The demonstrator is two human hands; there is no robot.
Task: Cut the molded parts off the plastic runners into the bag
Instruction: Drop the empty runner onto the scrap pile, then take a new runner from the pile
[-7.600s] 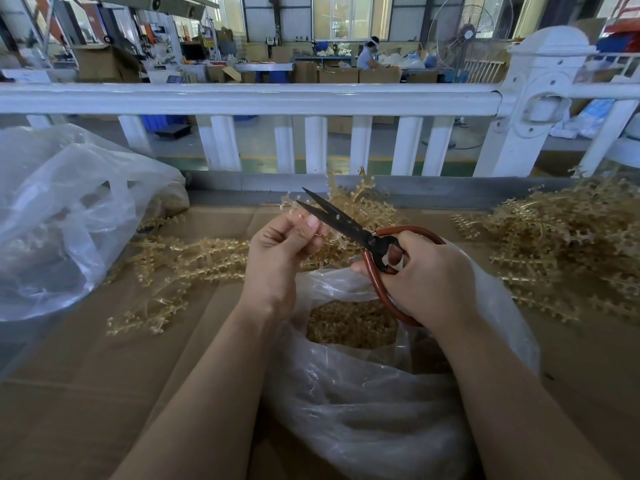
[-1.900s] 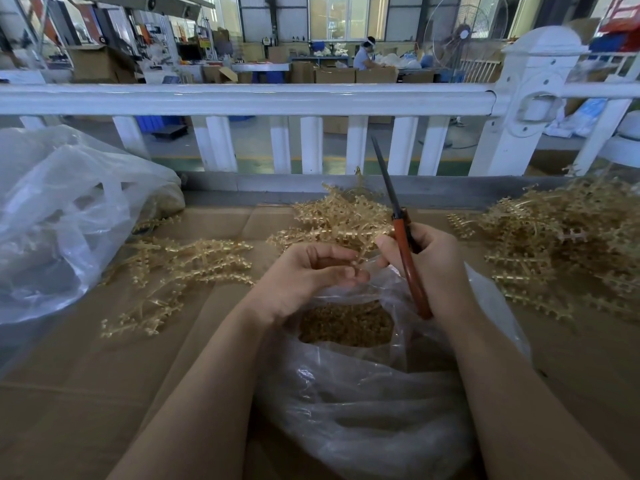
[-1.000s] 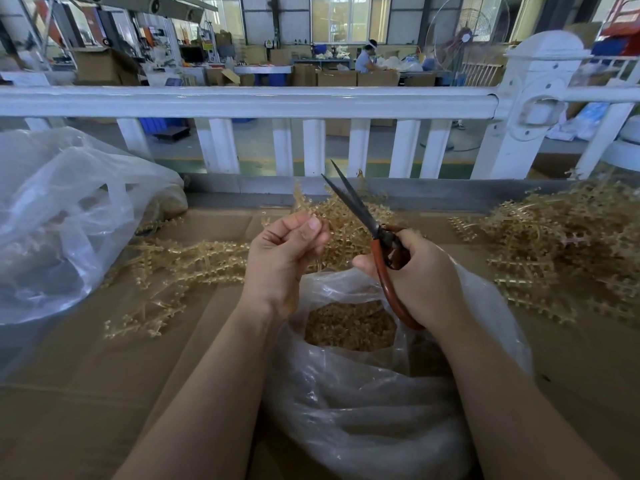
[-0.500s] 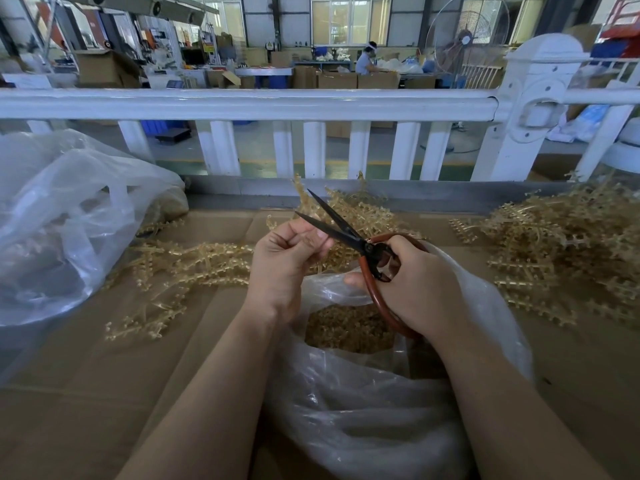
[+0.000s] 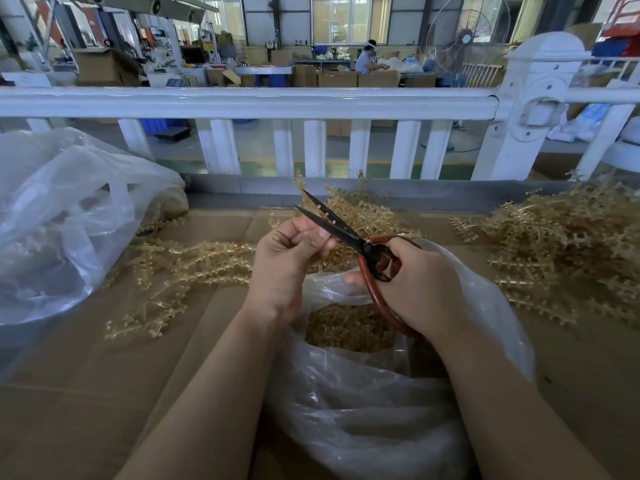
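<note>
Left hand (image 5: pixel 289 258) pinches runner (image 5: pixel 302 188) over bag (image 5: pixel 485 306); right hand (image 5: pixel 415 282) grips scissors (image 5: pixel 332 223), blades apart. Risk: blades nr fingertips, could nick; cut parts may miss bag, land on bench (image 5: pixel 86 393).

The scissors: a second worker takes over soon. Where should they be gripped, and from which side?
Grip the scissors by the red loop handles, coming from the near side as the right hand does; the open black blades point up and away toward the fence.

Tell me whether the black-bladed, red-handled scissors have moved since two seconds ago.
Yes. The black-bladed, red-handled scissors then pointed up across the white railing; now they tilt left, below it.
</note>
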